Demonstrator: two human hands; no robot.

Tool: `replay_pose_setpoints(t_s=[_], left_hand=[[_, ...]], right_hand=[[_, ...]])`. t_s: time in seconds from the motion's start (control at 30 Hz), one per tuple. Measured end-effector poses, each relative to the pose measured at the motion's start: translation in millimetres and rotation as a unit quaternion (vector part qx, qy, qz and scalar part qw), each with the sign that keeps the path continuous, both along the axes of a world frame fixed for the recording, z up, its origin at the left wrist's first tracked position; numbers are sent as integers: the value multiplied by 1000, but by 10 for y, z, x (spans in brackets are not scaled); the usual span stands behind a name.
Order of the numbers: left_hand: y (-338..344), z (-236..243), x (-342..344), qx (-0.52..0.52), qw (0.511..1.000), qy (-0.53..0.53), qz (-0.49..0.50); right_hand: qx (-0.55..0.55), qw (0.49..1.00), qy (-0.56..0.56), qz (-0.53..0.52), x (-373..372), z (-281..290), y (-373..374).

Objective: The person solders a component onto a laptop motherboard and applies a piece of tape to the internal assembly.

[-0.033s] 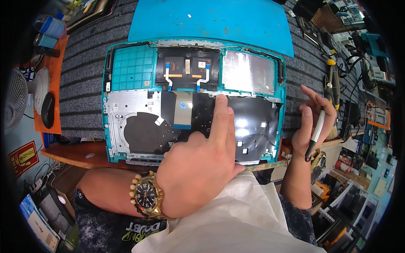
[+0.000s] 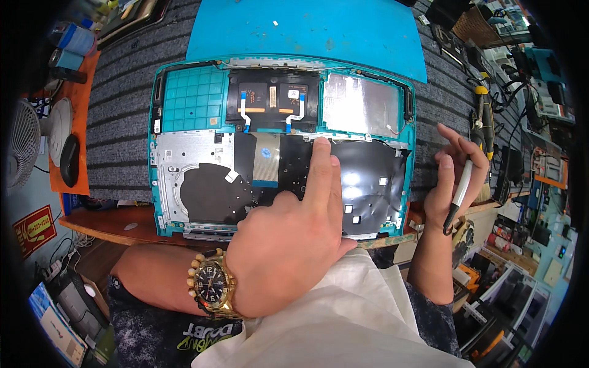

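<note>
Touching chassis (image 2: 195,98) — left forefinger (image 2: 320,172) straight, right fingers (image 2: 476,151) curled round tool (image 2: 462,189).

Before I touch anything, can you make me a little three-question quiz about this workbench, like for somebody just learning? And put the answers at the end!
1. Which hand holds the slim white-and-black tool?

2. True or false: the left hand has a gold watch at its wrist.

3. Pick one. Beyond the opened laptop casing lies a big flat sheet. What colour is it?
A) red
B) bright blue
C) yellow

Key:
1. The right hand.
2. True.
3. B.
</note>
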State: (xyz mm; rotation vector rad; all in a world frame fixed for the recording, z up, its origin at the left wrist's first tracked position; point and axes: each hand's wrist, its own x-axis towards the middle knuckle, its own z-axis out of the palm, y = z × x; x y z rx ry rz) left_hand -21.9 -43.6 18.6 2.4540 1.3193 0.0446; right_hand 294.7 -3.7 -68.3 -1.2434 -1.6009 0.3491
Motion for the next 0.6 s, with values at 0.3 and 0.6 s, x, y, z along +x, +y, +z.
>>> replay_pose_setpoints(t_s=[0.3,0.6], left_hand=[[8,48,-36,1,1000,-5,-6],[-43,59,-42,-15,999,-38,-4]], right_hand=[[0,1000,-9,-3,-20,20,-5],[-19,1000,-2,-14,4,43,-70]])
